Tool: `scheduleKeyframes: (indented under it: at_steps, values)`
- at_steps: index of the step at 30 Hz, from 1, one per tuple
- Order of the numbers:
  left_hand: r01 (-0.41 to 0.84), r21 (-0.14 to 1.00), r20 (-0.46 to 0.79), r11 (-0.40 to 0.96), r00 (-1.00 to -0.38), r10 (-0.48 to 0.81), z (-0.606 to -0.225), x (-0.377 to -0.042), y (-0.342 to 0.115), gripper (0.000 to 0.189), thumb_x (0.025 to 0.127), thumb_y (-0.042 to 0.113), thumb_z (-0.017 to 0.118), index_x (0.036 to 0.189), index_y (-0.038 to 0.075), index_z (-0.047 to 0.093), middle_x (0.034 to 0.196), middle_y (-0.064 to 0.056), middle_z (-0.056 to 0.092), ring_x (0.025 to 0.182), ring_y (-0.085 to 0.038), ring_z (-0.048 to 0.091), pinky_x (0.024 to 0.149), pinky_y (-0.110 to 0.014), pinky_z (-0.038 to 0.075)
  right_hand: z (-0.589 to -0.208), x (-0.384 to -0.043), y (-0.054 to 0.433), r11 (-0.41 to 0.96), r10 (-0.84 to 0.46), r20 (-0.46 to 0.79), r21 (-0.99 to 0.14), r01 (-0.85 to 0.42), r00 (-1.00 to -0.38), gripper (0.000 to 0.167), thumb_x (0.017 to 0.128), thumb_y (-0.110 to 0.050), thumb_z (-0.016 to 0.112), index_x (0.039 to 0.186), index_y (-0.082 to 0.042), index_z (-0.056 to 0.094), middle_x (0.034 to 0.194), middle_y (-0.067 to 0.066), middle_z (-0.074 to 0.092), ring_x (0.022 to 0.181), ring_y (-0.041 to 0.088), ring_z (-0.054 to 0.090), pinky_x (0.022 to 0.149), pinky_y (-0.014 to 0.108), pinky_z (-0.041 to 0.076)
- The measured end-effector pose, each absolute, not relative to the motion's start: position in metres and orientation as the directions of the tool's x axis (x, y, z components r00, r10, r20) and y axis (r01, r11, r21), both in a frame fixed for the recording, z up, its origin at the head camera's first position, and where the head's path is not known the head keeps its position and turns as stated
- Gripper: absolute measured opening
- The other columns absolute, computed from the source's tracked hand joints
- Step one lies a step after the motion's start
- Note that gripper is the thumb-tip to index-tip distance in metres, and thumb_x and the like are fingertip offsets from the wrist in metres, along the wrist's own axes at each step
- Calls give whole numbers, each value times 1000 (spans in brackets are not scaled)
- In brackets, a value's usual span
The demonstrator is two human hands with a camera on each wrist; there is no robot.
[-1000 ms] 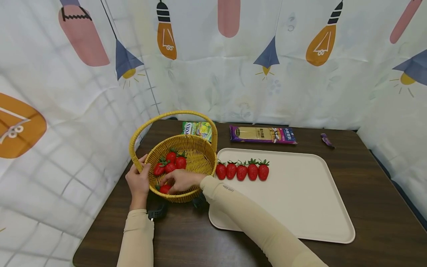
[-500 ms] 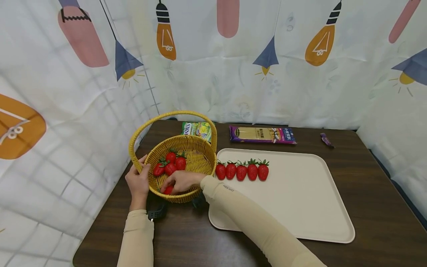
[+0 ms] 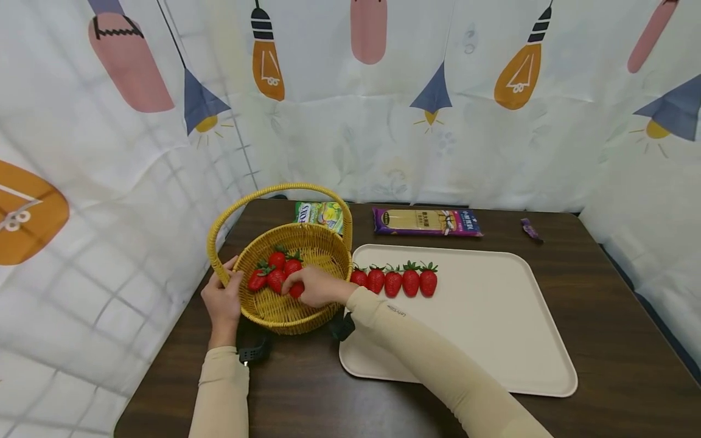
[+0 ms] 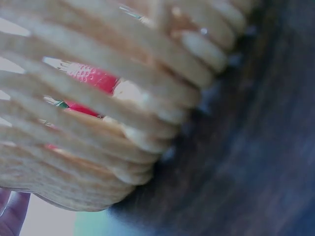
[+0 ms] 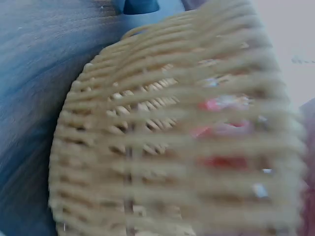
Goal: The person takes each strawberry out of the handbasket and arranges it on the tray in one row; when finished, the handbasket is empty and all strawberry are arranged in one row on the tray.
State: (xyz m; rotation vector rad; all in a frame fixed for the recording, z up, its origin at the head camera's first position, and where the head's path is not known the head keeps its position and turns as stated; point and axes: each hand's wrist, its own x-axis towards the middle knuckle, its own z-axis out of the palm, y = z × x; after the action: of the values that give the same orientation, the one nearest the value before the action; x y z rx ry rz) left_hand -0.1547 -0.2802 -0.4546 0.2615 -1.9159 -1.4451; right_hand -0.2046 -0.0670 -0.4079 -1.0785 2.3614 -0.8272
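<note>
The right hand [image 3: 319, 287] moved a pinched strawberry [image 3: 296, 291] from the basket's [image 3: 282, 311] near side toward the other strawberries [image 3: 276, 281]

Strawberry [image 3: 296, 290] partly hidden by right hand [image 3: 317, 286]; basket [image 5: 182, 140] blurred in right wrist view.

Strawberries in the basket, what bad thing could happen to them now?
The strawberry pinched by the right hand might slip and drop back into the basket. It could also bump the other berries close beside it. And the right sleeve, reaching across the tray, might nudge the neat row there.
</note>
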Motion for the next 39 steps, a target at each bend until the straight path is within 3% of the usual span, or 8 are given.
scheduleKeyframes:
  at_steps: [3, 7, 13, 19, 23, 27, 32, 39]
  values:
    - [231, 907, 403, 353, -722, -562, -464, -158, -287, 17, 92, 2, 62, 82, -11, 59, 123, -15, 66, 94, -6, 60, 66, -16, 39, -403, -204, -53, 488, -763, -41, -692, -532, -646, 33, 87, 1, 63, 115, -15, 70, 113, -1, 65, 93, 13, 49, 68, 21, 38]
    - [228, 907, 402, 354, -722, -564, -459, -154, -285, 16, 91, 2, 61, 84, -12, 61, 123, -17, 66, 82, -2, 56, 64, -16, 38, -401, -203, -35, 431, -738, 38, -742, -514, -674, 27, 89, -3, 67, 114, -13, 68, 119, 0, 64, 102, 12, 52, 80, 22, 42]
    - [256, 898, 423, 358, -730, -538, -441, -145, -276, 14, 90, -2, 59, 81, -13, 62, 122, -24, 64, 76, 0, 53, 61, -15, 36, -397, -200, -10, 354, -670, 63, -849, -393, -740, 28, 90, -5, 67, 116, -14, 66, 114, 3, 63, 86, 18, 60, 72, 26, 51]
    - [236, 901, 413, 364, -724, -552, -460, -155, -284, 17, 92, 3, 61, 81, -10, 61, 122, -16, 67, 68, -3, 48, 60, -17, 35, -400, -197, 14, 291, -577, 82, -909, -298, -813, 31, 91, -6, 64, 121, -14, 66, 109, 8, 63, 75, 17, 57, 58, 27, 47]
    - [234, 897, 419, 375, -719, -554, -465, -158, -287, 17, 92, 5, 63, 82, -9, 62, 122, -12, 68, 77, 0, 54, 63, -17, 37, -410, -193, 27, 208, -508, 162, -930, -303, -846, 33, 90, -5, 66, 123, -10, 65, 116, 9, 61, 83, 20, 62, 62, 31, 53]
    - [240, 897, 420, 370, -725, -546, -455, -154, -281, 17, 92, 2, 61, 84, -13, 62, 122, -19, 66, 80, 2, 55, 63, -16, 37, -424, -192, 40, 170, -453, 223, -929, -329, -863, 33, 89, -6, 69, 121, -9, 66, 122, 9, 60, 92, 24, 65, 70, 35, 56]
    - [231, 904, 403, 359, -738, -541, -442, -146, -275, 17, 91, 0, 59, 93, -16, 65, 122, -24, 64, 79, 2, 54, 63, -15, 38, -432, -190, 58, 203, -401, 225, -923, -326, -888, 33, 87, -4, 71, 120, -7, 66, 123, 6, 62, 90, 23, 65, 69, 32, 56]
    - [217, 905, 400, 367, -727, -558, -462, -156, -285, 16, 92, 4, 61, 88, -11, 65, 123, -14, 67, 77, -2, 53, 62, -15, 37, -440, -180, 85, 360, -349, 305, -830, -427, -886, 32, 86, -6, 72, 118, -13, 68, 118, 1, 65, 97, 18, 60, 80, 31, 51]
